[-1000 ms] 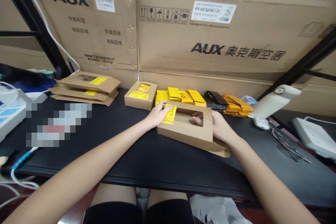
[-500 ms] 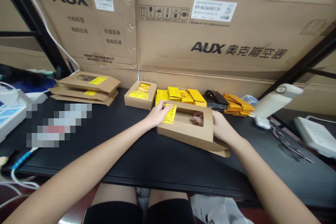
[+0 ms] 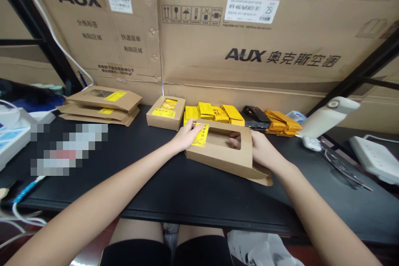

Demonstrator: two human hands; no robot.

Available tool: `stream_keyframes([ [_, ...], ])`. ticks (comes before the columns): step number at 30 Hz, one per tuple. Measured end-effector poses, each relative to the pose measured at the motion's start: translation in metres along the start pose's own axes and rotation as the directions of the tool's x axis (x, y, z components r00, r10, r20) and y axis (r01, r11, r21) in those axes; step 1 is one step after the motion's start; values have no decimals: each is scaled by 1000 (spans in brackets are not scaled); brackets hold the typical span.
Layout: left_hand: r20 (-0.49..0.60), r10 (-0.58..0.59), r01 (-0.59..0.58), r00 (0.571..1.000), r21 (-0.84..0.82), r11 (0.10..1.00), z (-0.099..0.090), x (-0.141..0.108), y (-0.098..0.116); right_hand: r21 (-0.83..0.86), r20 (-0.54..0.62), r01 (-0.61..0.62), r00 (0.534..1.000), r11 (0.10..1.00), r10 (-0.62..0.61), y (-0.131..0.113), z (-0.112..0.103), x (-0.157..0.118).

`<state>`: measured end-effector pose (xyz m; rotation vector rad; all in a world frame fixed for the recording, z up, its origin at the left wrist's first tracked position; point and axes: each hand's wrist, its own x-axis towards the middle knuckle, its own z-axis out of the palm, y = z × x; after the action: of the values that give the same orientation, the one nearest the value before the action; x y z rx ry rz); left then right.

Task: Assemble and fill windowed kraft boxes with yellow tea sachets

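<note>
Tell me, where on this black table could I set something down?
There is bare table on the near side of the held box, between the left forearm and right forearm. Another bare patch lies between the small box and the left forearm. The back is crowded: small box, yellow packets, black packets, orange packets, then the bottle.

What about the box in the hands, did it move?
No, the held box shows no clear move either way against the small box behind it.

Right hand point(image 3: 264, 149) partly hidden in box point(image 3: 224, 157); white device point(image 3: 14, 143) cropped left
</note>
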<state>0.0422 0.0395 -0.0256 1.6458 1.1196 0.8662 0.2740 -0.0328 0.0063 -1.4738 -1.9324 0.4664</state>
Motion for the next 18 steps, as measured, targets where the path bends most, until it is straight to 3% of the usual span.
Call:
stream_keyframes([
  [18,-7,-38,38,999,29,999,-1,-4,7,-48,-7,31,999,998,-31,5,0,0],
])
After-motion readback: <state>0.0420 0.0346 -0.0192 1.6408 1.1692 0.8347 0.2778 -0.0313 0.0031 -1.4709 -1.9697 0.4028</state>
